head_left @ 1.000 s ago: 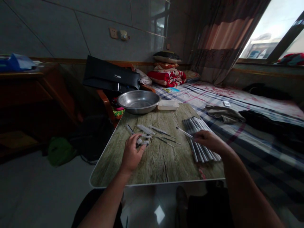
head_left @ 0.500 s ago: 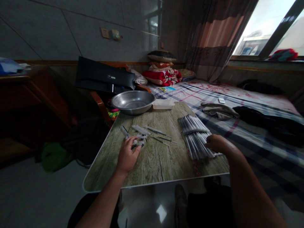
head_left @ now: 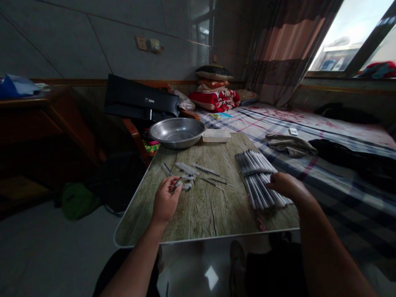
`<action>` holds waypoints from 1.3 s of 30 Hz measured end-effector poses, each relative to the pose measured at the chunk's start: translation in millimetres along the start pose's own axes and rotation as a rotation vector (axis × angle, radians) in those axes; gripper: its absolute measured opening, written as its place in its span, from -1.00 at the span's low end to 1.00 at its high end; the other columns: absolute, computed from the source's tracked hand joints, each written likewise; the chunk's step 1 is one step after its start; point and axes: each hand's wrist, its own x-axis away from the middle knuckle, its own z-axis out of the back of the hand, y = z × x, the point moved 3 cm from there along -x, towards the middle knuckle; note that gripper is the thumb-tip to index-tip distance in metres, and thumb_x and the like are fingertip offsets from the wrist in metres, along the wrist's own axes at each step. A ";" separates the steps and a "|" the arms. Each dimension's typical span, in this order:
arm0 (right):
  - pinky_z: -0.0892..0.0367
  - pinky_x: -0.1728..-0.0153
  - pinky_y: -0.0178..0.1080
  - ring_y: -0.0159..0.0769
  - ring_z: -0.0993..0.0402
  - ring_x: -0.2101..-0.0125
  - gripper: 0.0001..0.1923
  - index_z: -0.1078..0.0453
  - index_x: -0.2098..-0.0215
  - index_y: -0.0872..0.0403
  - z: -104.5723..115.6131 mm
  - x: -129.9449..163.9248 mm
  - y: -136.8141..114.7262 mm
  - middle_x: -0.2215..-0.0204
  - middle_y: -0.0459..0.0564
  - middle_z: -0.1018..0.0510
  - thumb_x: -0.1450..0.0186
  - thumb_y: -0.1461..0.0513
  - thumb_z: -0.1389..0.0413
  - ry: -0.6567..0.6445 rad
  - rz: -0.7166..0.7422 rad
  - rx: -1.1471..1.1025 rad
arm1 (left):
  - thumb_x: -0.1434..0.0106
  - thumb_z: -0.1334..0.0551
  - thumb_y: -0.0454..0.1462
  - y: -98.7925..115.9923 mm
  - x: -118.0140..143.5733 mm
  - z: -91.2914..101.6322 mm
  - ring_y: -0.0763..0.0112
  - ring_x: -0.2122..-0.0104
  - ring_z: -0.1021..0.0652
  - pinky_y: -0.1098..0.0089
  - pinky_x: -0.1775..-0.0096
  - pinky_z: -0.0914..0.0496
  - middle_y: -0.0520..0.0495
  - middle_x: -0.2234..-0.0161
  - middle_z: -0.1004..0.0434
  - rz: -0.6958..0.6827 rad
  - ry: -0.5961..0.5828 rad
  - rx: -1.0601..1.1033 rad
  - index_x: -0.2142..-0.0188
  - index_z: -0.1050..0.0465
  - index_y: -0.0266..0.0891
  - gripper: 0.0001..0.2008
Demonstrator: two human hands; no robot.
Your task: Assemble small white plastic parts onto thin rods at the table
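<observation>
My left hand is over the left part of the wood-patterned table, thumb and fingers pinched on a small pen part, perhaps a cap, mostly hidden by the fingers. Just beyond it lie short whitish pen pieces, a few clear tubes and thin pen refills. At the right, slim white pen barrels with dark ends lie in two overlapping rows, a far row and a near row. My right hand is closed at the right side of the near row; whatever its fingertips grip is hidden.
A steel basin and a shallow white plastic box stand at the far edge of the table. A bed with folded bedding adjoins the right side. A wooden chair with a black panel is behind the basin.
My left fingers have drawn together on a small piece and pulled slightly back from the loose pen parts. My right hand stays at the barrels. The view has shifted slightly left.
</observation>
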 end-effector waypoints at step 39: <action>-0.16 0.13 -0.29 -0.19 -0.41 0.16 -0.65 -0.45 0.09 0.15 -42.4 -56.3 -212.2 0.21 0.15 -0.54 -0.17 0.37 -0.02 0.292 0.282 -0.312 | -0.08 -0.25 -0.26 -16.0 -6.3 5.5 0.43 0.30 -0.46 0.43 0.23 -0.31 -0.02 0.29 -0.47 0.390 0.194 0.595 0.24 -0.43 -0.27 -0.78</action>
